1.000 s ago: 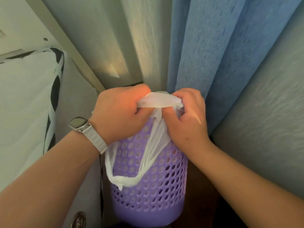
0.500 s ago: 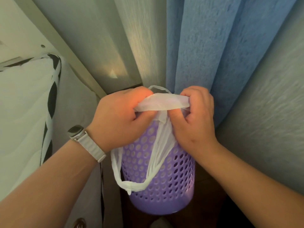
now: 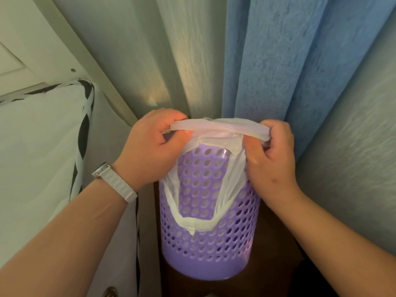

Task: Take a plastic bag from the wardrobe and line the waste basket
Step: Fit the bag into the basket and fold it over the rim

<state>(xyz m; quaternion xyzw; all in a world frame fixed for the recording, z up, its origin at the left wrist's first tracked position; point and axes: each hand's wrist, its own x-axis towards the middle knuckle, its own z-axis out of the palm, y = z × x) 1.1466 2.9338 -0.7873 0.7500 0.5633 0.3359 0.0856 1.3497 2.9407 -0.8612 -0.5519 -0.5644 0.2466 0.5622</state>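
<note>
The dark brown floor (image 3: 276, 249) carries the things here; only a narrow part of it shows, at about 6 o'clock in the view. Directly on it stands the purple waste basket (image 3: 205, 249), upright, with its round closed base on the floor and rows of holes in its wall above. At 3 o'clock from the basket the floor is bare and in deep shadow.
</note>
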